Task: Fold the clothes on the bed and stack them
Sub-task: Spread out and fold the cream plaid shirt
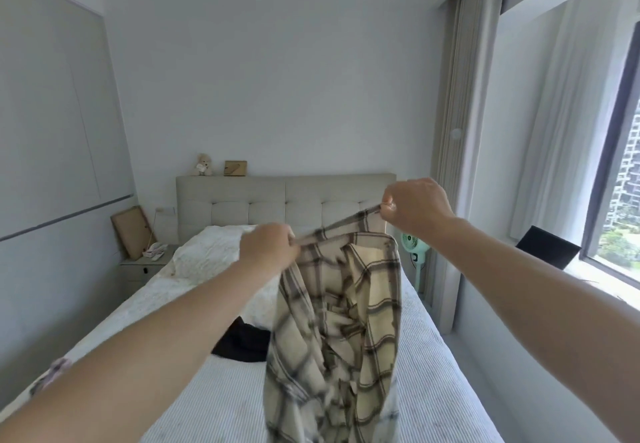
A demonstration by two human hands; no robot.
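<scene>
A cream plaid shirt (339,321) with dark checks hangs in the air above the bed (426,366), bunched and blurred along its lower part. My left hand (268,250) pinches its top edge near the middle of the view. Higher and to the right, my right hand (414,205) pinches the same edge, which is stretched between the two hands. A black garment (242,342) lies crumpled on the striped sheet, partly hidden behind the shirt. A pinkish patterned cloth (52,373) shows at the bed's left edge, behind my left forearm.
A white quilt (204,259) is heaped near the padded headboard (284,200). A nightstand (143,266) stands left of the bed, a green fan (414,252) to its right. A window sill with a dark laptop (547,246) runs along the right wall.
</scene>
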